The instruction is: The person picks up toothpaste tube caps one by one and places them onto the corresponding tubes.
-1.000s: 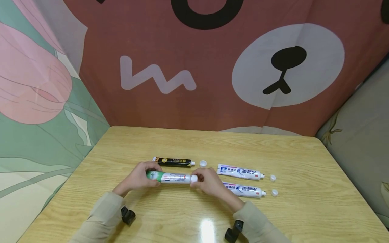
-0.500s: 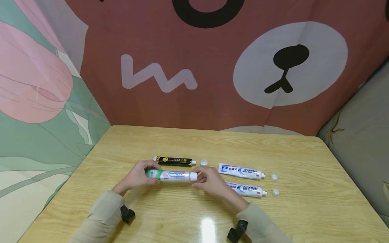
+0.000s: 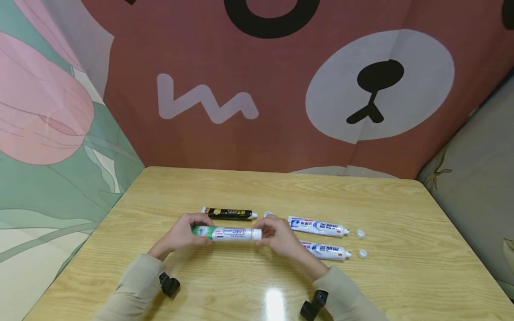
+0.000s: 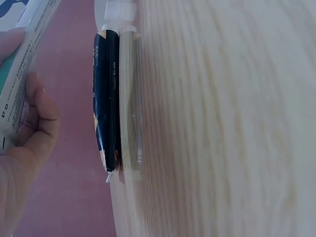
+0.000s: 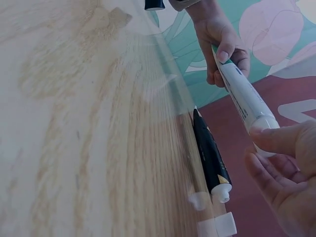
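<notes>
My left hand (image 3: 182, 234) grips the green end of a white-and-green toothpaste tube (image 3: 232, 233), held level above the table. At the tube's other end is a white cap (image 3: 257, 234), where my right hand (image 3: 282, 235) has its thumb and fingers. In the right wrist view the thumb (image 5: 276, 139) lies on the cap end and the curled fingers sit below it. The left wrist view shows only part of the tube (image 4: 19, 81), with the left fingers curled around its edge. The palm side of the right hand is hidden in the head view.
Behind the held tube lies an uncapped black toothpaste tube (image 3: 230, 214) with a loose cap (image 3: 267, 214) nearby. To the right lie two uncapped white-and-blue tubes (image 3: 319, 226), with loose white caps (image 3: 360, 234) beside their nozzles. A patterned cloth (image 3: 225, 142) hangs behind the wooden table (image 3: 192, 187).
The right hand's fingers have loosened and shifted around the cap, then come back over its end. The left hand keeps hold of the tube in nearly the same place.
</notes>
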